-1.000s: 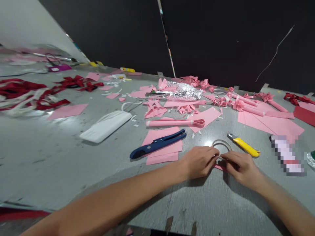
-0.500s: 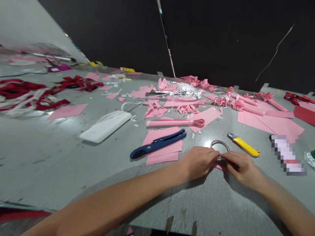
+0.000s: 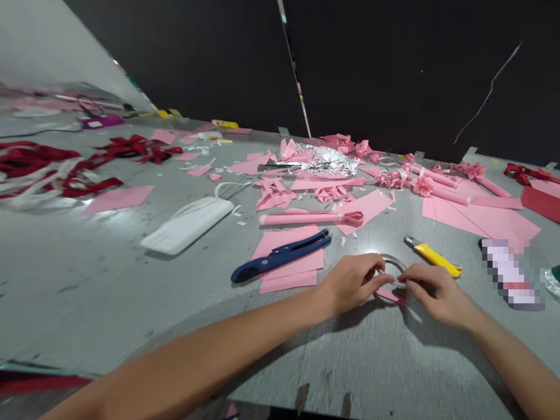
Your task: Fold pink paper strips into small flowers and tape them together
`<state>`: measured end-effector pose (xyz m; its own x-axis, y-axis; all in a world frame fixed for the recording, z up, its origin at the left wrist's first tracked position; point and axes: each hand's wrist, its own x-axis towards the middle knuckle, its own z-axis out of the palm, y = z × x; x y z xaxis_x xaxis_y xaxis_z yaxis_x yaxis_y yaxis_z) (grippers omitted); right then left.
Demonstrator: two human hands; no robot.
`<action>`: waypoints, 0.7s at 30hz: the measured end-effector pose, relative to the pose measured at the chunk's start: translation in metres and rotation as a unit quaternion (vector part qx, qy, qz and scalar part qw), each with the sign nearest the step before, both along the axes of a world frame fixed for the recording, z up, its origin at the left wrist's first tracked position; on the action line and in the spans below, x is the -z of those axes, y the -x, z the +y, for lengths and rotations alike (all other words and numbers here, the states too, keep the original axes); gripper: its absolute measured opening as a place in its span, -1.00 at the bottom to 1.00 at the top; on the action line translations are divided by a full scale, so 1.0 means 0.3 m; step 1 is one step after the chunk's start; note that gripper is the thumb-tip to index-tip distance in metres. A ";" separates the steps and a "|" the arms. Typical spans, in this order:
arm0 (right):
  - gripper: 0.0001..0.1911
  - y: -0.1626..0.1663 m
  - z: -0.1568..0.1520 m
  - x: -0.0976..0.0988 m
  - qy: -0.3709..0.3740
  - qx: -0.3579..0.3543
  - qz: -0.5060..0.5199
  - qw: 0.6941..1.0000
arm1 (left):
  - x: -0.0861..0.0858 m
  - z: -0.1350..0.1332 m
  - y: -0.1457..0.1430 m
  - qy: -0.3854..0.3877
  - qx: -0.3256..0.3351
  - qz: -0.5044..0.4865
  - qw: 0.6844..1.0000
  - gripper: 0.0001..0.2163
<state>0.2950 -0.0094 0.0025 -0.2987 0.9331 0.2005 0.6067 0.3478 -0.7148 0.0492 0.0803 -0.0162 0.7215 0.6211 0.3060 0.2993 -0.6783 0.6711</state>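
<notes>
A thin pale ring like a roll of tape point(image 3: 397, 261) is held up on edge or tilted between my hands, just above the table. My left hand point(image 3: 356, 286) has its fingers closed on the roll's left side. With thumb and fingertips pinched, my right hand point(image 3: 437, 296) grips the near right edge of the roll. Any loose tape end is too small to make out. Below the roll lies a small pink paper strip point(image 3: 392, 296), partly covered by my hands. A yellow utility knife point(image 3: 435, 258) rests just beyond my right hand.
Blue-handled scissors point(image 3: 280, 256) lie on pink paper sheets point(image 3: 289, 284) to the left. Beyond are a rolled pink paper stick point(image 3: 301, 218), crumpled foil point(image 3: 330, 160) and paper flowers point(image 3: 423, 186). A white glue-gun-like block point(image 3: 188, 224) stands left; a blurred phone-like object point(image 3: 510, 274) lies right.
My hands have moved slightly apart from where their fingertips met. The left fingers have opened around the roll's side, and more of the pink strip shows below.
</notes>
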 end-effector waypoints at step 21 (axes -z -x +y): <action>-0.68 0.027 -0.007 0.013 -0.018 -0.010 0.038 0.999 | 0.020 0.012 -0.005 0.019 -0.007 -0.016 1.000 -0.56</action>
